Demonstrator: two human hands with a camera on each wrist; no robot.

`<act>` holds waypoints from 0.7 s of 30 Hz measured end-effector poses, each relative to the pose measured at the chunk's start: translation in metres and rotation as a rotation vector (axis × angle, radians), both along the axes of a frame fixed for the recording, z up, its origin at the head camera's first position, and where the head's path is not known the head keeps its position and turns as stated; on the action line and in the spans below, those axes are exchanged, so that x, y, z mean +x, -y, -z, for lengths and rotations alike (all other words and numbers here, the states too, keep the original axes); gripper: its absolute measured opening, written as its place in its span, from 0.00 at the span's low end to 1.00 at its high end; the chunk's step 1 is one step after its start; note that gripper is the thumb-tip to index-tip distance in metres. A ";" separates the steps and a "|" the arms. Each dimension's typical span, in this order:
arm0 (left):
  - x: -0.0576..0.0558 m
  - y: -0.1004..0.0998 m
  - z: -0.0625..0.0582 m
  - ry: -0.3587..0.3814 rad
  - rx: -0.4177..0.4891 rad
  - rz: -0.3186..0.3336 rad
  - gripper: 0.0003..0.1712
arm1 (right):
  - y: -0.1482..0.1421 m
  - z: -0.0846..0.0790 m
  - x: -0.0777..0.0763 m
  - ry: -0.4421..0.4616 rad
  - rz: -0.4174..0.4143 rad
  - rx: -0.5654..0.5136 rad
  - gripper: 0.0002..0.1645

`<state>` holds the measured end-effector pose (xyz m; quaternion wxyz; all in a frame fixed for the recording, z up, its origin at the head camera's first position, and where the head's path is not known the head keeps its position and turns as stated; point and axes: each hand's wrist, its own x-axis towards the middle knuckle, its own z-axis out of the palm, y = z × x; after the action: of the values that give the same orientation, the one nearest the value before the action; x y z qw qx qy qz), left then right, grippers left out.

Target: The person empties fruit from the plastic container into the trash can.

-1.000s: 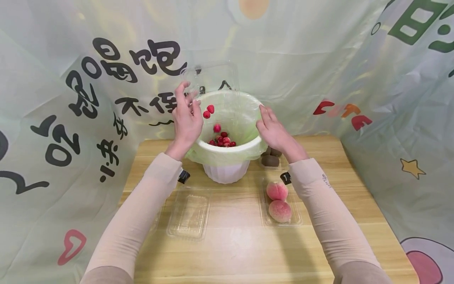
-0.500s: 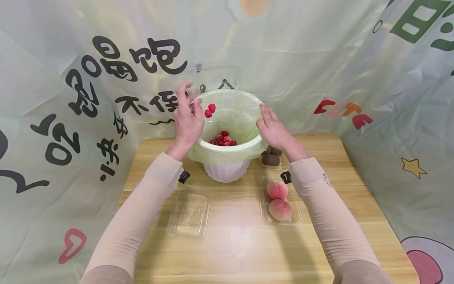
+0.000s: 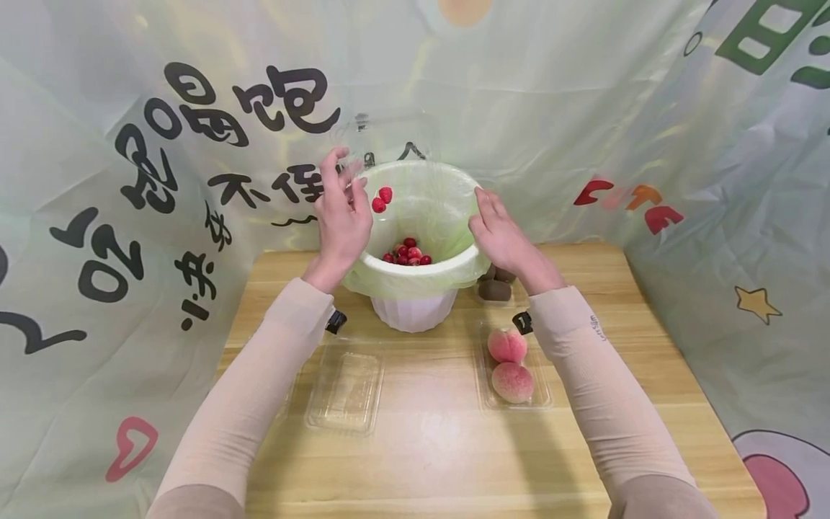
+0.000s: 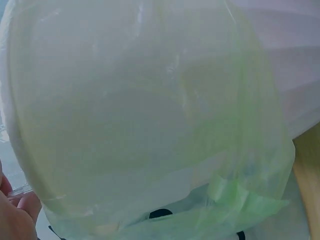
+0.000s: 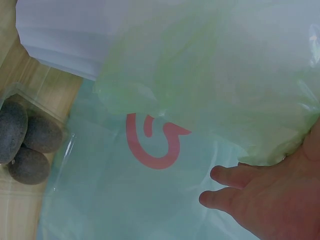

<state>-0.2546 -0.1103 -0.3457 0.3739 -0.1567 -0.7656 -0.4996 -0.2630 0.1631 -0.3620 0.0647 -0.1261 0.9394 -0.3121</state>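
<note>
A person in pale sleeves holds a clear container (image 3: 424,140) above a white bin (image 3: 415,314) at the desk (image 3: 428,461); the left hand (image 3: 344,223), at the bin's ten o'clock, pinches the container's edge, two red berries (image 3: 382,200) showing beside its fingers; the right hand (image 3: 506,241) touches the rim at two o'clock, though from here I cannot tell whether it grips. More red fruit (image 3: 407,255) lies inside, against a pale green bag (image 3: 359,285) folded over the rim.

Black Chinese characters (image 3: 286,99) cross the curtain (image 3: 519,72) from nine to eleven o'clock, 饱 and 不 legible among them; at three o'clock run coloured letters (image 3: 642,200), a red C and an orange T clear enough; small print (image 3: 597,328) on the right sleeve (image 3: 564,324) is too fine to read.

Two peaches (image 3: 512,382) sit in a clear tray at five o'clock, another clear tray (image 3: 344,393) at seven; brown kiwis (image 5: 30,140) at four o'clock are partly hidden in the head view, while the right wrist view shows three, boxed in clear plastic; the left wrist view alone shows the bag's outer drape up close.
</note>
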 end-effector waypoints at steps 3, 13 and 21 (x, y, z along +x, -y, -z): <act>0.001 0.000 -0.001 -0.018 -0.015 -0.004 0.21 | 0.000 0.000 0.000 0.001 -0.004 0.000 0.42; 0.002 0.002 -0.002 -0.052 -0.027 -0.020 0.21 | 0.001 -0.001 0.000 0.001 -0.007 0.007 0.43; 0.004 0.005 -0.002 -0.076 -0.069 -0.034 0.20 | 0.002 -0.001 0.001 -0.002 -0.006 0.018 0.42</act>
<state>-0.2507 -0.1156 -0.3441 0.4055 -0.1753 -0.7701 -0.4602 -0.2624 0.1613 -0.3606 0.0656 -0.1287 0.9419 -0.3033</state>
